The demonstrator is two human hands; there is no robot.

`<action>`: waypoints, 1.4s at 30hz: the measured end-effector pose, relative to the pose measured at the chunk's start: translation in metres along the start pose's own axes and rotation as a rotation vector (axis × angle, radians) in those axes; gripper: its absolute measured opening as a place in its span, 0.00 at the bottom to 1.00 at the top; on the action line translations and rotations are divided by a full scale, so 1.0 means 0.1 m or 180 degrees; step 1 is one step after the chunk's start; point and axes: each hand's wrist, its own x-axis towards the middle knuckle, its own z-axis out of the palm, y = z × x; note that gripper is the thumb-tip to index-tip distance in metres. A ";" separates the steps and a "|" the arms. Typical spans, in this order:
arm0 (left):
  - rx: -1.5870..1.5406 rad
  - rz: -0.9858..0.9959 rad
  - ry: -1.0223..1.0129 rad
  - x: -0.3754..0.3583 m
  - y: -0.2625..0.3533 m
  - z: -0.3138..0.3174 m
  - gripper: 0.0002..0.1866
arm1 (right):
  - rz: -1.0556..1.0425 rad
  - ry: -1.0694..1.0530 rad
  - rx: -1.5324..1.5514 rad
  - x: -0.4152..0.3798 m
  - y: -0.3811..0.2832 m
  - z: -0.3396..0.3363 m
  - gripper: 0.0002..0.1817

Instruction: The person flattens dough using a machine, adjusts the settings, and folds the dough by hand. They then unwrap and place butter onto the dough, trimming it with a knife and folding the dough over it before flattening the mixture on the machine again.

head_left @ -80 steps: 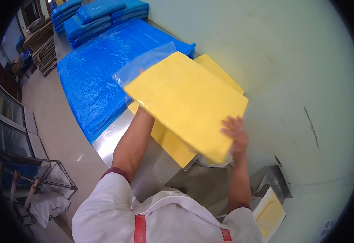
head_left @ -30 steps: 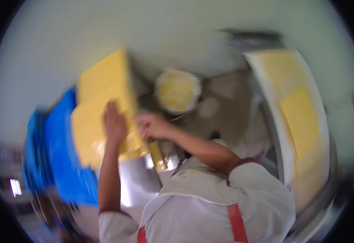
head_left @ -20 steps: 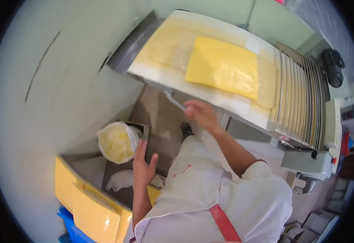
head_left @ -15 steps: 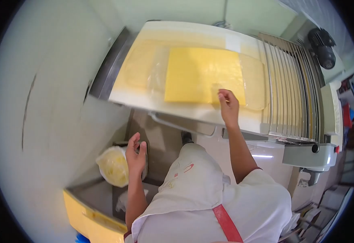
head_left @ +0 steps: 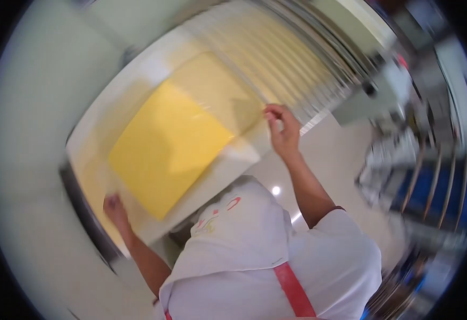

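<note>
A bright yellow rectangular slab (head_left: 172, 146), like a butter sheet, lies on a pale, thin dough sheet (head_left: 215, 74) on the white belt of a rolling machine. Clear film seems to show at the slab's edges. My right hand (head_left: 284, 130) is at the dough's right end beside the metal bars, thumb and fingers pinched at its edge. My left hand (head_left: 117, 210) is at the opposite end, left of the slab, its fingers curled in. Blur hides what the left fingers hold, if anything.
A guard of metal bars (head_left: 297, 58) spans the belt at the upper right. The grey machine housing (head_left: 369, 98) stands beyond it. A rack with metal rails (head_left: 436, 181) and clear plastic wrapping (head_left: 391, 154) are at the right. A pale wall (head_left: 30, 160) runs along the left.
The view has turned, so the belt now slants up to the right. My left hand has come up from beside the belt to its left end; my right hand has moved from the slab's edge to the dough's right end.
</note>
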 end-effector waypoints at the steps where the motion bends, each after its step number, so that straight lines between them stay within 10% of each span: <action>1: -0.0162 0.0007 0.0140 -0.04 0.21 0.04 0.13 | 0.0258 0.0471 0.0026 -0.21 0.04 -0.19 0.08; 7: -0.0683 -0.0615 0.0170 -0.21 0.08 -0.16 0.10 | 0.2175 0.2250 -0.0347 -1.51 1.16 -0.67 0.11; 14: -0.1505 -0.2155 -0.0833 -0.11 0.24 -0.58 0.15 | 0.1091 0.1382 -0.2197 -0.71 2.74 -0.47 0.13; 16: -0.1625 -0.2384 -0.0661 -0.28 0.37 -0.58 0.16 | 0.1995 0.2405 0.2699 -0.51 3.65 -0.23 0.12; 17: -0.1418 -0.2275 -0.0631 -0.35 0.46 -0.54 0.16 | 0.2065 0.2340 0.2324 -0.36 3.74 -0.32 0.12; 19: -0.1039 -0.2110 -0.0574 -0.51 0.68 -0.44 0.17 | 0.2270 0.1098 -0.2303 -0.24 3.57 -0.61 0.12; 33: 0.0714 -0.1635 -0.0888 -0.32 0.70 -0.24 0.10 | 0.2370 0.0540 -0.2754 -0.15 3.94 -1.27 0.11; 42: 0.2963 -0.0238 0.0174 -0.48 0.23 -0.08 0.17 | 0.2106 0.0051 -0.2777 0.07 4.46 -1.49 0.12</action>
